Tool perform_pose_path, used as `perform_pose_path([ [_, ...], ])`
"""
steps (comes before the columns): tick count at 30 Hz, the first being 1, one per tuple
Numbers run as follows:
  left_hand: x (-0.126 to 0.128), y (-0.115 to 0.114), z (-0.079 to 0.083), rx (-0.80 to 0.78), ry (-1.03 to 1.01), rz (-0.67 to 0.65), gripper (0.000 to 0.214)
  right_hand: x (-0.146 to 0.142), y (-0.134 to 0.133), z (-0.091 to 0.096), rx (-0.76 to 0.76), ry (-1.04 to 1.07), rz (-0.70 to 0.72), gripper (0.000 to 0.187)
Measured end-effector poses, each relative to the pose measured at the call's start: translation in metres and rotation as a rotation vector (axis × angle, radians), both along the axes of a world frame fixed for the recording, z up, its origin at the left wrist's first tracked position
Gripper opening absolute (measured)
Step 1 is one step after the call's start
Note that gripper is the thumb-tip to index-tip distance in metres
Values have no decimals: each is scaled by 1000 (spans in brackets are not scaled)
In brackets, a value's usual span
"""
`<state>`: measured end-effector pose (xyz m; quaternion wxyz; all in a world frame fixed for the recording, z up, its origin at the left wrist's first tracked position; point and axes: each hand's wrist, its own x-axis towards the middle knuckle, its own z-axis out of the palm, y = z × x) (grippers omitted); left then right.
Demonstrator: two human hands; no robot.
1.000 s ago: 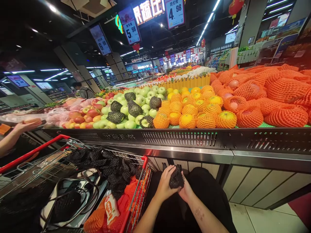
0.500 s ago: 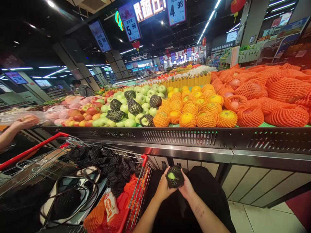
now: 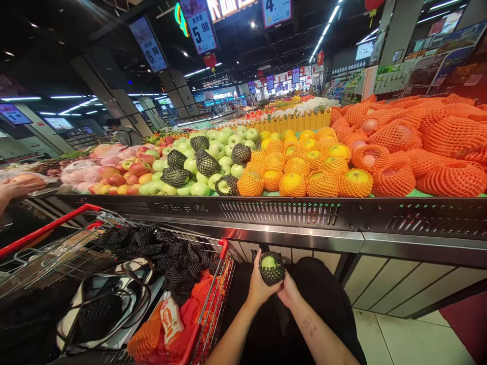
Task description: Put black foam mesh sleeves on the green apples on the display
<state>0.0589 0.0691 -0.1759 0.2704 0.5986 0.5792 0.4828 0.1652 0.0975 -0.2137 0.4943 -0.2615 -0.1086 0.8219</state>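
Green apple point(image 3: 268, 262): only the top shows; a black foam net point(image 3: 276, 275) covers the rest.
My right hand point(image 3: 289, 291): fingertips hidden behind the netted fruit.
Price sign point(image 3: 276, 10), far: cut by the top edge; only "4." reads.
Another person's hand point(image 3: 15, 186), far left: arm cut by the edge.
Shopping cart point(image 3: 49, 228), near left: runs out of frame.
Far aisle signs: too small to read.

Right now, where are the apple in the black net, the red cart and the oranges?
apple point(image 3: 268, 262), head view, on the green skin showing through the net's top.
cart point(image 3: 45, 229), head view, on its red handle bar.
oranges point(image 3: 292, 183), head view, on a front-row orange in orange netting.
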Motion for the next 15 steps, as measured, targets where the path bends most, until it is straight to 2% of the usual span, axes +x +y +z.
perform_pose_path([
  [3, 10, -1, 4, -29, -58, 112, 114, 4, -1, 3, 21, 22, 50, 57],
  [5, 12, -1, 8, -61, -71, 140, 119, 7, -3, 4, 26, 23, 47, 50],
  [7, 8, -1, 11, -76, -64, 113, 125, 9, -5, 4, 29, 21, 33, 39],
  [10, -5, -3, 19, -25, -4, -11, 130, 10, -7, 7, 78, 28, 18, 40],
  [12, -16, -5, 28, 72, 41, -87, 117, 10, -7, 10, 106, 32, 14, 45],
  [15, -29, -7, 47, 165, 95, -113, 69, 11, -7, 14, 113, 32, 19, 51],
])
